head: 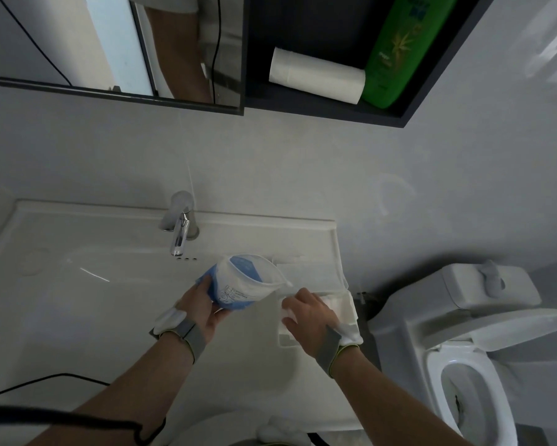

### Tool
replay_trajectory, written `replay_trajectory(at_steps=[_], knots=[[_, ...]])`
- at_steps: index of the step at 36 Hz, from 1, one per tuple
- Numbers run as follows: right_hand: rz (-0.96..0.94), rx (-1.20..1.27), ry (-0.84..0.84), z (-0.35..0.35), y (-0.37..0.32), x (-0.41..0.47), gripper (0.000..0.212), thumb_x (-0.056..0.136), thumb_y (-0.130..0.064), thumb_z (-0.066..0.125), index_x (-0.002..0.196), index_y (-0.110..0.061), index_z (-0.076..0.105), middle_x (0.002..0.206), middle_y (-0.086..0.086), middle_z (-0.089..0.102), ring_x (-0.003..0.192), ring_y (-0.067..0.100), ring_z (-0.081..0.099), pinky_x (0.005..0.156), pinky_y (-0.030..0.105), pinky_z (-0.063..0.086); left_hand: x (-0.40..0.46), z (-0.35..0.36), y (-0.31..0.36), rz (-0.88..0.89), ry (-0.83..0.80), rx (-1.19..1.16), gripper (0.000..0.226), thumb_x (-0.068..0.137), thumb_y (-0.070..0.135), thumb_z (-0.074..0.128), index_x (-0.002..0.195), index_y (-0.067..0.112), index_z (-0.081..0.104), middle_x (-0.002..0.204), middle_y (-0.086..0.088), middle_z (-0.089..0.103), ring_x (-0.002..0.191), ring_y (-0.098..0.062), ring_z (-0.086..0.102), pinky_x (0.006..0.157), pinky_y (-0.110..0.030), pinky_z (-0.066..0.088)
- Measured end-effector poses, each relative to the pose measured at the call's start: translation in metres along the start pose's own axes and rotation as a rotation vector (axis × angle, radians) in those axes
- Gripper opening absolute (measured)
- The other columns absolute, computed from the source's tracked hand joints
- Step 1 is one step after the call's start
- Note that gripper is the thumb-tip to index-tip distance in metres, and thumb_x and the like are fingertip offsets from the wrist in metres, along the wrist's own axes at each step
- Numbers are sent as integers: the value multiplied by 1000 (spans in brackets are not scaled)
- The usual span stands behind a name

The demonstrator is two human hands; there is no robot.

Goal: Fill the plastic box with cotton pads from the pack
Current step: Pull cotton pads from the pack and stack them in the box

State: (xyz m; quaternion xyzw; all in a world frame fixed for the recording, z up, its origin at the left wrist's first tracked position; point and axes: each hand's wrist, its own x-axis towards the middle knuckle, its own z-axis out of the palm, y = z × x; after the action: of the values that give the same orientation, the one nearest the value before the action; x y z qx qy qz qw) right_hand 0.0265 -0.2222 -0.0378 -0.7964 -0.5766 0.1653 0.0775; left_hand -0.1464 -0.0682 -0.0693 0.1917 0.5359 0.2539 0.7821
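One blue-and-clear plastic pack: gripped at base by left hand, fingers curled round, mouth tilted toward one white rectangular plastic box on white sink counter. Right hand: over box, fingers pinching white cotton pads; count indeterminable.

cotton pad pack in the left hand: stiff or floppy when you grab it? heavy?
Probably floppy: the pack looks like thin film, its open mouth sagging toward the plastic box. Likely light, since the left hand holds it tilted by one end alone. The glossy film may be a bit slippery, though that is hard to tell.
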Motion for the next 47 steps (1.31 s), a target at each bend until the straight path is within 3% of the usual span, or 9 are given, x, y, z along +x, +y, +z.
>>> replay_trajectory(at_steps=[5, 13, 22, 26, 30, 34, 38, 43, 47], knots=[[15, 29, -15, -2, 1, 0, 23, 91, -31, 59, 113, -24, 61, 111, -2, 52, 101, 21, 55, 85, 30, 48, -1, 2, 2, 12, 1, -1, 25, 104, 32, 48, 122, 19, 60, 119, -9, 65, 100, -31, 66, 74, -47, 59], [20, 71, -36, -8, 5, -2, 26, 90, -35, 61, 113, -24, 62, 111, -2, 53, 101, 22, 57, 88, 31, 49, -1, 7, -1, 16, -18, 2, 32, 104, 30, 48, 131, 16, 59, 127, -12, 63, 114, -39, 62, 98, -65, 47], [-58, -65, 39, -39, 9, -3, 30, 91, -37, 58, 119, -26, 61, 114, -4, 59, 104, 17, 57, 78, 32, 51, -4, 11, 3, 6, -16, 9, 33, 105, 30, 45, 133, 16, 54, 124, -10, 61, 101, -32, 64, 71, -47, 60], [-31, -71, 107, -64, 13, 4, 24, 92, -27, 54, 113, -25, 65, 112, -5, 61, 101, 18, 60, 76, 35, 53, -4, 13, 5, 17, -14, 3, 31, 104, 31, 48, 130, 15, 57, 121, -10, 63, 100, -32, 65, 71, -48, 60], [-59, 24, 233, -87, 10, 14, 18, 88, -18, 55, 99, -21, 68, 99, -4, 63, 79, 21, 65, 66, 40, 56, -6, 16, 5, 29, -18, 7, 31, 105, 31, 47, 129, 15, 56, 124, -12, 62, 106, -35, 63, 77, -51, 59], [-203, 88, 287, -104, -11, 18, 16, 88, -11, 57, 95, -17, 70, 93, -3, 66, 72, 15, 63, 65, 33, 56, -8, 21, 4, 40, -11, 17, 33, 105, 29, 48, 131, 11, 57, 124, -15, 63, 105, -36, 64, 72, -49, 60], [-326, 78, 226, -106, -29, 24, 19, 92, -10, 53, 98, -13, 71, 92, 1, 69, 77, 17, 65, 69, 34, 56, -13, 27, 5, 41, -12, 41, 36, 105, 27, 48, 135, 11, 55, 125, -16, 63, 108, -38, 63, 71, -46, 60], [-334, 56, 106, -101, -41, 33, 27, 91, -11, 47, 101, -13, 71, 94, 4, 71, 81, 25, 66, 71, 39, 55, -20, 35, 8, 86, -25, 57, 23, 105, 26, 47, 121, 14, 58, 99, -5, 67, 89, -28, 66, 61, -37, 62], [-271, 34, -26, -102, -46, 38, 24, 92, -12, 45, 96, -15, 69, 85, 6, 67, 76, 29, 61, 68, 38, 50, -21, 38, 9, 107, -27, 85, 21, 105, 27, 48, 116, 15, 61, 99, -7, 69, 88, -30, 67, 57, -35, 61]])
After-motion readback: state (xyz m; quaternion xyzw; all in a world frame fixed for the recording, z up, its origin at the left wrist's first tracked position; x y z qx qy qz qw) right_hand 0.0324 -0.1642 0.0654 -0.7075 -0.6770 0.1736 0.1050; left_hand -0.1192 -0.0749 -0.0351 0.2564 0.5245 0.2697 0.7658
